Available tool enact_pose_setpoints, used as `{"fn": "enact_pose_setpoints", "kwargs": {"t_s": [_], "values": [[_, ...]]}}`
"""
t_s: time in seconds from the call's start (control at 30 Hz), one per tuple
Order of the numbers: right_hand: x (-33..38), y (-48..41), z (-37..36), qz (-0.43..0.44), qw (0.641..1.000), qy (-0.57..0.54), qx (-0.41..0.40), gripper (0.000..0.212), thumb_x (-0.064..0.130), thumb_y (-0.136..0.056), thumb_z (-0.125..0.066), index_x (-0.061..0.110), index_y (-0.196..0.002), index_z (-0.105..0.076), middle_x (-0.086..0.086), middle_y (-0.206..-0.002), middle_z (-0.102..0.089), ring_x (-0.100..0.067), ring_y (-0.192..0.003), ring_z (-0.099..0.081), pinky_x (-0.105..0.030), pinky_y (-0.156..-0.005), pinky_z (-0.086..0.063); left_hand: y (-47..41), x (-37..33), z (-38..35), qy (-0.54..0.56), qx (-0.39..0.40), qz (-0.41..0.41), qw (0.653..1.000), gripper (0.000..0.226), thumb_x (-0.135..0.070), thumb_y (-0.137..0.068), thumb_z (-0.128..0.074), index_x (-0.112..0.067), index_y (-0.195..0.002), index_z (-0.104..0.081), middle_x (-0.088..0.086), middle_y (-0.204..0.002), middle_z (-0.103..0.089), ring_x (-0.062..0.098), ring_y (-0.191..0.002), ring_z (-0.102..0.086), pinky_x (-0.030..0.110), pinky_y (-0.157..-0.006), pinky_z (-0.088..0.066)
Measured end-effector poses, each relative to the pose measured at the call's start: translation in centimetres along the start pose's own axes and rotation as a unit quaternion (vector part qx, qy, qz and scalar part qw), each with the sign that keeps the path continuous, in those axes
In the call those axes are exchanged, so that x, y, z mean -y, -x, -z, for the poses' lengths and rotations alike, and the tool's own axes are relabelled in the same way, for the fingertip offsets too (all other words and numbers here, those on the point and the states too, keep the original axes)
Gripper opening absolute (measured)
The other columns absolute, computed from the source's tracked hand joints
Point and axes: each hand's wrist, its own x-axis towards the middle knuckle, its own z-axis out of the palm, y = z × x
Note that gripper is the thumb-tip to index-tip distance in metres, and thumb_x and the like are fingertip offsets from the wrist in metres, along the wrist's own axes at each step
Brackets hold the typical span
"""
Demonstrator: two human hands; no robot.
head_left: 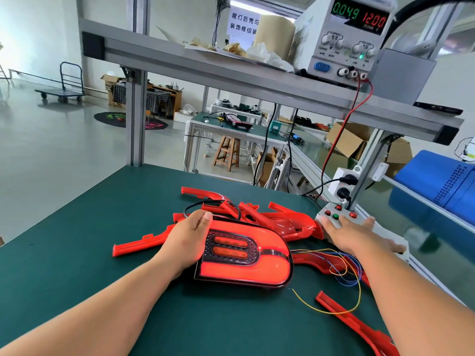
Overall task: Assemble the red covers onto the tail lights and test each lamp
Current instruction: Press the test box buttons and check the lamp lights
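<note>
Head view: my left hand (191, 237) lies flat over the left end of the lamp (246, 255), fingers curled on its top edge, pinning it to the mat (77, 253) rather than lifting it. The lamp sits near the middle of the mat, face up and glowing red, so I judge the test step is under way. My right hand (352, 235) is spread open, holding nothing, palm down on the switch box (341, 217) at the right edge, fingertips just below its red and green buttons. The supply (352, 34) on the shelf reads 12.00 and 0.049.

To do this well I would keep the left hand steady so the lamp cannot slide and tug its wires (341, 268), which run loose from the lamp's right side toward the box. I would press one button at a time and look at the lamp face for each lit section before moving on. My left palm hides part of the lens, so I would shift it off the lit area if I need to check that end.

Room is tight on the right: the box sits against the bench rail, with loose covers (257, 217) heaped behind the lamp and another cover (354, 325) near my right forearm. Wires loop under that arm and could snag. The left half of the mat is open, the best place to set the lamp aside.
</note>
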Motion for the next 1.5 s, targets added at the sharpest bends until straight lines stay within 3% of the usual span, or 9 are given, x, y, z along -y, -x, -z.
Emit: {"fn": "enact_pose_setpoints", "kwargs": {"t_s": [0.1,0.2,0.37,0.63,0.77,0.87,0.93,1.17,1.5], "values": [[-0.1,-0.3,-0.2,0.021,0.999,0.024,0.007,0.101,0.088,-0.059,0.01,0.047,-0.151,0.01,-0.003,-0.163,0.02,-0.047,-0.147,0.007,-0.07,-0.113,-0.006,0.0,0.0,0.0,0.003,0.004,0.001,1.0,0.033,-0.039,-0.102,-0.035,-0.021,-0.083,-0.055,-0.003,-0.068,-0.052,0.01,-0.064,-0.045,0.029,-0.062,-0.037],[0.0,-0.2,-0.2,0.011,1.0,0.018,0.0,0.093,0.087,-0.071,0.0,0.043,-0.153,0.006,-0.01,-0.16,0.026,-0.046,-0.147,-0.001,-0.066,-0.115,-0.01,0.0,-0.1,0.1,-0.001,0.004,-0.002,1.0,0.036,-0.04,-0.102,-0.035,-0.02,-0.077,-0.05,-0.006,-0.062,-0.045,0.009,-0.059,-0.04,0.03,-0.059,-0.034],[0.1,0.6,0.0,-0.01,0.999,0.045,-0.018,0.092,0.092,-0.07,-0.003,0.05,-0.15,0.01,-0.005,-0.162,0.022,-0.049,-0.146,-0.001,-0.077,-0.107,-0.007,0.0,-0.1,0.1,0.0,0.006,0.002,1.0,0.038,-0.041,-0.102,-0.034,-0.015,-0.08,-0.05,-0.007,-0.061,-0.043,0.01,-0.059,-0.038,0.03,-0.058,-0.032],[-0.2,1.4,-0.5,-0.026,0.998,0.039,-0.048,0.088,0.091,-0.07,0.002,0.052,-0.149,0.009,-0.003,-0.164,0.015,-0.052,-0.144,-0.01,-0.073,-0.109,-0.004,0.2,0.2,0.0,0.003,0.003,-0.002,1.0,0.035,-0.04,-0.102,-0.036,-0.02,-0.079,-0.052,-0.008,-0.061,-0.045,0.007,-0.058,-0.04,0.028,-0.059,-0.034],[0.1,1.6,-0.5,0.0,0.993,0.037,-0.114,0.09,0.087,-0.078,-0.007,0.04,-0.154,-0.004,-0.003,-0.165,-0.003,-0.042,-0.149,-0.002,-0.073,-0.108,0.003,0.1,0.2,-0.1,0.003,0.004,-0.008,1.0,0.035,-0.04,-0.102,-0.036,-0.021,-0.076,-0.05,-0.01,-0.055,-0.04,0.005,-0.053,-0.036,0.027,-0.056,-0.032],[1.1,1.5,-0.6,0.127,0.974,0.031,-0.184,0.075,0.071,-0.091,-0.032,0.024,-0.149,-0.027,-0.004,-0.161,-0.023,-0.025,-0.151,-0.004,-0.064,-0.114,0.001,0.0,0.3,-0.1,0.006,0.004,-0.007,1.0,0.034,-0.04,-0.102,-0.036,-0.02,-0.077,-0.051,-0.01,-0.056,-0.04,0.005,-0.051,-0.035,0.028,-0.057,-0.032],[1.9,1.3,-1.0,0.186,0.963,0.033,-0.191,0.061,0.063,-0.094,-0.037,0.021,-0.139,-0.039,-0.006,-0.158,-0.03,-0.019,-0.151,-0.006,-0.055,-0.117,0.001,0.0,0.3,-0.1,0.006,0.005,-0.007,1.0,0.035,-0.04,-0.102,-0.036,-0.017,-0.082,-0.053,-0.009,-0.057,-0.04,0.005,-0.052,-0.035,0.028,-0.057,-0.032],[2.6,0.4,-2.1,0.175,0.969,0.013,-0.176,0.058,0.063,-0.095,-0.03,0.022,-0.134,-0.043,-0.006,-0.156,-0.032,-0.017,-0.151,-0.004,-0.05,-0.118,0.004,-0.2,0.4,0.0,0.008,0.009,-0.001,1.0,0.036,-0.04,-0.102,-0.035,-0.027,-0.072,-0.048,-0.012,-0.049,-0.041,0.003,-0.048,-0.035,0.026,-0.051,-0.029],[2.5,0.8,-2.1,0.165,0.974,0.003,-0.158,0.062,0.069,-0.091,-0.029,0.025,-0.132,-0.045,-0.003,-0.147,-0.039,-0.02,-0.147,-0.021,-0.053,-0.116,-0.002,-0.1,0.3,0.1,0.007,0.011,0.0,1.0,0.037,-0.041,-0.102,-0.034,-0.017,-0.08,-0.052,-0.008,-0.06,-0.042,0.01,-0.057,-0.036,0.03,-0.057,-0.031]]}}
